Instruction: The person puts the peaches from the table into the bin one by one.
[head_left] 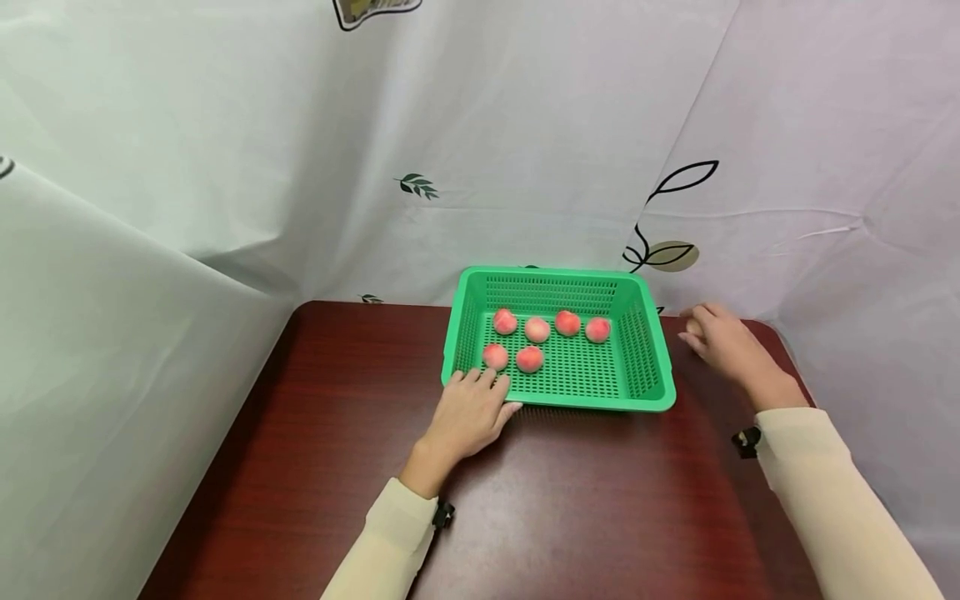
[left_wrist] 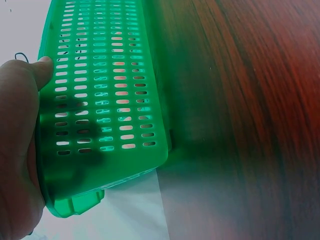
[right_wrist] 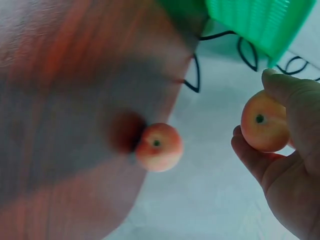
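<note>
A green plastic basket (head_left: 577, 403) with slotted walls stands at the back of the table and holds several pink-red peaches (head_left: 529, 359). My left hand (head_left: 468, 412) grips its front rim near the left corner, fingers over the edge; the left wrist view shows the thumb (left_wrist: 44, 72) at the rim. To the right of the basket, my right hand (head_left: 727, 346) holds a peach (right_wrist: 265, 121) between thumb and fingers, above the table. Another peach (right_wrist: 159, 147) rests on the table near that hand; in the head view the hand hides it.
The dark red-brown table (head_left: 360, 433) has rounded back corners. White cloth with leaf prints (head_left: 525, 150) hangs behind it and along both sides, close to the basket's back and the right hand.
</note>
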